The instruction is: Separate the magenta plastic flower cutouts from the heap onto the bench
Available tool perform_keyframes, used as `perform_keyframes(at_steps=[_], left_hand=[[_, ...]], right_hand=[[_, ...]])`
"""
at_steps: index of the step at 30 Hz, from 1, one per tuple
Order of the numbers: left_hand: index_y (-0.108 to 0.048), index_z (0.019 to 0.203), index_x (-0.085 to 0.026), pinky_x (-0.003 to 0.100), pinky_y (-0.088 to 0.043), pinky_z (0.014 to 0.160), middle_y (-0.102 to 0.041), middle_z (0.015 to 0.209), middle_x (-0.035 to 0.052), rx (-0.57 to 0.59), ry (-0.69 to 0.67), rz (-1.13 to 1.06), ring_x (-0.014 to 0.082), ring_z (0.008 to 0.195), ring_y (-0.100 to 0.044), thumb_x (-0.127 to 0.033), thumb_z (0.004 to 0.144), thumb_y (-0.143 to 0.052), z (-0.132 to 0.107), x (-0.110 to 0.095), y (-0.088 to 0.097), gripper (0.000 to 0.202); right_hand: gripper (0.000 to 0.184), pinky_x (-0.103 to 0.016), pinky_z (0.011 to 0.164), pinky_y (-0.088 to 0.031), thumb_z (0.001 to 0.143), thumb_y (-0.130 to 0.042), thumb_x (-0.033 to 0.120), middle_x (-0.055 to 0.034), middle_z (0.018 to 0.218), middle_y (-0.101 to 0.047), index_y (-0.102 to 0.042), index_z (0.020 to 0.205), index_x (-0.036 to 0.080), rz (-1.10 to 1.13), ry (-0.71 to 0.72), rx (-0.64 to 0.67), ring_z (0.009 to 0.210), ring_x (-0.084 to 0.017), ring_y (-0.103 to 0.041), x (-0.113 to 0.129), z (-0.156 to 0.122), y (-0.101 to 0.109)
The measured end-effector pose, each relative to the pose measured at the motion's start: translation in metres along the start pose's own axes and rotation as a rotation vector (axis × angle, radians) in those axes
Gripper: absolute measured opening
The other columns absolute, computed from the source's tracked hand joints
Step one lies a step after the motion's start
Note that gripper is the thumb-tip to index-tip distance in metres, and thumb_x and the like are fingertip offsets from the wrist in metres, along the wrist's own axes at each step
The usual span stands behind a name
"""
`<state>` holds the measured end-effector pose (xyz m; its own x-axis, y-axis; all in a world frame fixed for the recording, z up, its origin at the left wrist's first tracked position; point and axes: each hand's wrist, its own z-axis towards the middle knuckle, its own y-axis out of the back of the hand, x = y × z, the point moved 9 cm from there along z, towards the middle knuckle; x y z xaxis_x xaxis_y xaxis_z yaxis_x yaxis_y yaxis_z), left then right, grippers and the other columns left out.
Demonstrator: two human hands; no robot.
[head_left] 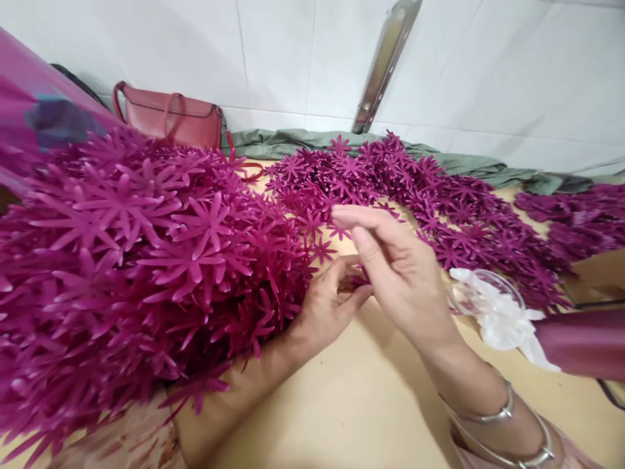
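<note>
My left hand (332,303) rests low over the table, with its fingers and thumb closed on a small purple flower piece (358,279) that is mostly hidden. Just right of it and a little higher, my right hand (403,273) is open, its fingers stretched to the left and nothing visible in them. Against my left forearm lies a big heap of magenta artificial flowers (146,260) with narrow, finger-like petals. Beyond both hands, a long pile of loose star-shaped purple petal pieces (351,169) curves away to the right.
To the right, crumpled white material (508,319) lies by a clear round dish (488,286) and a dark pink cylinder (581,342). A red handbag (170,117) stands against the tiled wall. Green cloth (278,142) runs along the back edge; a metal bracket (385,71) is on the wall.
</note>
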<state>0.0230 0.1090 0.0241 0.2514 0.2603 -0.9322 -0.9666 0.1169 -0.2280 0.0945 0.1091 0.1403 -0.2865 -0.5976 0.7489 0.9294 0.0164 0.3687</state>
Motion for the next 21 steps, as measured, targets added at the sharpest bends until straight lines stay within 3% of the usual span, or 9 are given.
perform_keyframes(at_steps=[2, 5, 10, 15, 21], left_hand=[[-0.061, 0.12, -0.022, 0.03, -0.06, 0.081, -0.075, 0.097, 0.0053, 0.006, 0.059, -0.094, 0.0192, 0.089, -0.073, -0.029, 0.085, -0.08, 0.003, 0.007, 0.005, 0.04], [-0.06, 0.113, -0.02, 0.028, -0.057, 0.083, -0.075, 0.096, 0.0036, -0.119, 0.102, -0.193, 0.0161, 0.09, -0.072, -0.029, 0.081, -0.085, 0.007, 0.012, 0.02, 0.042], [-0.062, 0.106, -0.02, 0.027, -0.055, 0.082, -0.076, 0.095, 0.0024, -0.207, 0.074, -0.203, 0.0148, 0.087, -0.071, -0.035, 0.085, -0.081, 0.01, 0.006, 0.028, 0.032], [-0.06, 0.113, -0.02, 0.029, -0.056, 0.087, -0.077, 0.103, 0.0042, -0.193, 0.051, -0.213, 0.0159, 0.093, -0.071, -0.033, 0.087, -0.079, 0.009, 0.005, 0.027, 0.034], [-0.062, 0.115, -0.02, 0.033, -0.056, 0.095, -0.076, 0.113, 0.0073, -0.228, 0.058, -0.102, 0.0195, 0.105, -0.071, -0.032, 0.086, -0.081, 0.008, 0.012, 0.034, 0.036]], right_hand=[[0.018, -0.045, 0.107, -0.055, 0.102, -0.063, 0.031, -0.0046, 0.116, -0.077, -0.077, 0.112, 0.029, -0.038, -0.074, -0.079, 0.112, -0.024, -0.071, -0.025, -0.004, 0.02], [0.012, -0.043, 0.101, -0.055, 0.094, -0.075, 0.035, -0.0044, 0.106, -0.077, -0.077, 0.103, 0.028, -0.058, -0.096, -0.034, 0.103, -0.024, -0.071, -0.051, -0.006, 0.034], [0.02, -0.04, 0.093, -0.054, 0.081, -0.088, 0.037, -0.0035, 0.098, -0.074, -0.077, 0.092, 0.025, -0.062, -0.13, 0.204, 0.095, -0.022, -0.069, -0.074, -0.006, 0.023], [0.021, -0.033, 0.072, -0.054, 0.084, -0.083, 0.041, -0.0029, 0.094, -0.073, -0.074, 0.092, 0.024, 0.15, -0.311, 0.218, 0.082, -0.019, -0.066, -0.096, -0.013, 0.013], [0.025, -0.024, 0.052, -0.045, 0.079, -0.088, 0.041, -0.0029, 0.105, -0.073, -0.072, 0.082, 0.023, 0.395, -0.445, 0.183, 0.07, -0.012, -0.06, -0.11, -0.019, 0.008]])
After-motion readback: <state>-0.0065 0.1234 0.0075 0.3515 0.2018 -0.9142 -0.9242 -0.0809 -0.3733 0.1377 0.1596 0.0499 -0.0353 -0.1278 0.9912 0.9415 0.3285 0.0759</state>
